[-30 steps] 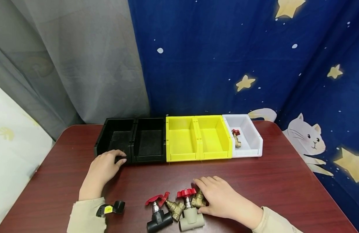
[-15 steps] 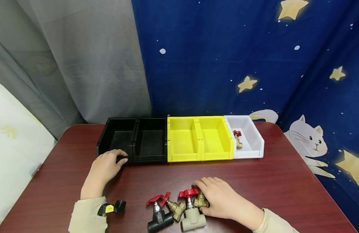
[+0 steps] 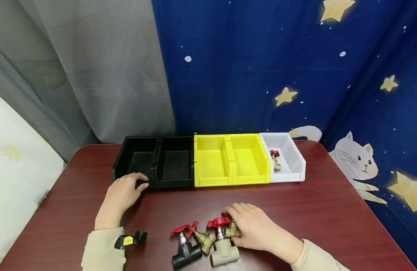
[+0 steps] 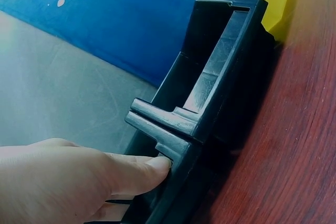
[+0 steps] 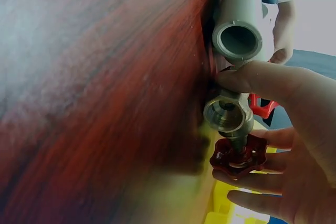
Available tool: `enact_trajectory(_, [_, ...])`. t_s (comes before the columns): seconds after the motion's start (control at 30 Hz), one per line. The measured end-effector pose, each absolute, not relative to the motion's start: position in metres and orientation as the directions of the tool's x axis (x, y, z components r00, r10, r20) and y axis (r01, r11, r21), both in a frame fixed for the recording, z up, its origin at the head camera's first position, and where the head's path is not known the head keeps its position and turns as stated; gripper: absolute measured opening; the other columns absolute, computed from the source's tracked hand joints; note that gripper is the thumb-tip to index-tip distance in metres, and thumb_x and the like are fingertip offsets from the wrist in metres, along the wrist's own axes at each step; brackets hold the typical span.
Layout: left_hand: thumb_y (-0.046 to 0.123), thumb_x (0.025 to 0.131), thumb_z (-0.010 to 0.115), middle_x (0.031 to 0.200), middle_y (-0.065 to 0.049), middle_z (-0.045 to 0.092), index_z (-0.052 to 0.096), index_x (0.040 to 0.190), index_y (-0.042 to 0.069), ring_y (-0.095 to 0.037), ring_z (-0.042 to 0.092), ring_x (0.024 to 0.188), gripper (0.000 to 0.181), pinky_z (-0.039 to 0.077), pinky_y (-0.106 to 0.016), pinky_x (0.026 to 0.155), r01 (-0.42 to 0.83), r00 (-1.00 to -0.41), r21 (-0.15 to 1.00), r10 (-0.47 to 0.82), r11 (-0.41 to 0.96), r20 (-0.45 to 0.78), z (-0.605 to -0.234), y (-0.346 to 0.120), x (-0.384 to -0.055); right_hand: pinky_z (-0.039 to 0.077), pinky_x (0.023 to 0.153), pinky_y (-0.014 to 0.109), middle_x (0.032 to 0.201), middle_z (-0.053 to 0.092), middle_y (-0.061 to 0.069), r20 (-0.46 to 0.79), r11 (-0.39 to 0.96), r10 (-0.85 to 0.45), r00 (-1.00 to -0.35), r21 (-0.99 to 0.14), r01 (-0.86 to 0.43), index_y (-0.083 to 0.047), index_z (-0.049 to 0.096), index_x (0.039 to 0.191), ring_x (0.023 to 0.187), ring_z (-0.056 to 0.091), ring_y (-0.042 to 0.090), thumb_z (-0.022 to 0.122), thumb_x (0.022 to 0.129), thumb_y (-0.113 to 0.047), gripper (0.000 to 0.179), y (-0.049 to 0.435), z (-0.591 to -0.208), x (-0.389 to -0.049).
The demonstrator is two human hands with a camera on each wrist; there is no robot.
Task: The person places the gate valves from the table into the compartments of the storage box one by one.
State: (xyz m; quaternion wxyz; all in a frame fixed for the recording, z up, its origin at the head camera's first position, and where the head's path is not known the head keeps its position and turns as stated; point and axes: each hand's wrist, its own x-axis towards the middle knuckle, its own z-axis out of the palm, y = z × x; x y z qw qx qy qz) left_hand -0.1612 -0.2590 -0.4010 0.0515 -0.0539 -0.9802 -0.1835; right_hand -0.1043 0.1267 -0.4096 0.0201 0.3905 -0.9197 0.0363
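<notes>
My left hand (image 3: 122, 195) grips the front edge of the leftmost black bin (image 3: 138, 158); in the left wrist view the thumb (image 4: 157, 165) lies on its lip. My right hand (image 3: 253, 227) holds a brass valve (image 3: 231, 230) at the right of the valve group, partly covered by the hand. In the right wrist view the thumb touches its brass body (image 5: 227, 113), and the fingers lie behind its red handwheel (image 5: 239, 157). Close beside it stand a grey plastic valve (image 3: 224, 251) with a red handle, another brass valve (image 3: 205, 241) and a black plastic valve (image 3: 186, 253).
A second black bin (image 3: 175, 184), two yellow bins (image 3: 213, 181) (image 3: 251, 178) and a white bin (image 3: 289, 177) continue the row along the table's back. Inside the white one lies a small brass valve (image 3: 275, 161) with a red handle. Curtains (image 3: 228, 75) hang behind the table.
</notes>
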Motion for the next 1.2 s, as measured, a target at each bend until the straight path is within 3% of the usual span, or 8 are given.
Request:
enact_trajectory(0.57, [0.016,0.092,0.071,0.11,-0.017,0.069,0.072,0.108,0.008,-0.042,0.063,0.1,0.017,0.048,-0.062,0.085,0.139,-0.987,0.355,0.101,0.925,0.124,-0.404,-0.255,-0.164,0.05,0.096,0.044,0.12,0.063,0.007,0.161,0.705,-0.691,-0.705,-0.066,-0.706,-0.005,0.057,0.129,0.111,0.06,0.025,0.085,0.069,-0.039,0.075,0.152,-0.395,-0.114])
enact_trajectory(0.83, [0.016,0.091,0.072,0.108,-0.016,0.069,0.073,0.105,0.009,-0.041,0.064,0.098,0.016,0.049,-0.061,0.083,0.138,-0.985,0.327,0.095,0.935,0.143,-0.404,-0.26,-0.159,0.05,0.095,0.044,0.122,0.062,0.006,0.14,0.71,-0.688,-0.712,-0.075,-0.7,-0.005,0.055,0.133,0.11,0.059,0.024,0.086,0.071,-0.039,0.077,0.16,-0.377,-0.125])
enact_trajectory(1.2, [0.015,0.091,0.073,0.107,-0.015,0.07,0.073,0.105,0.01,-0.042,0.064,0.096,0.015,0.049,-0.062,0.082,0.159,-0.978,0.325,0.104,0.932,0.181,-0.406,-0.26,-0.164,0.051,0.094,0.046,0.12,0.063,0.009,0.165,0.693,-0.71,-0.685,-0.009,-0.721,-0.001,0.056,0.13,0.11,0.061,0.026,0.087,0.07,-0.036,0.077,0.178,-0.351,-0.147])
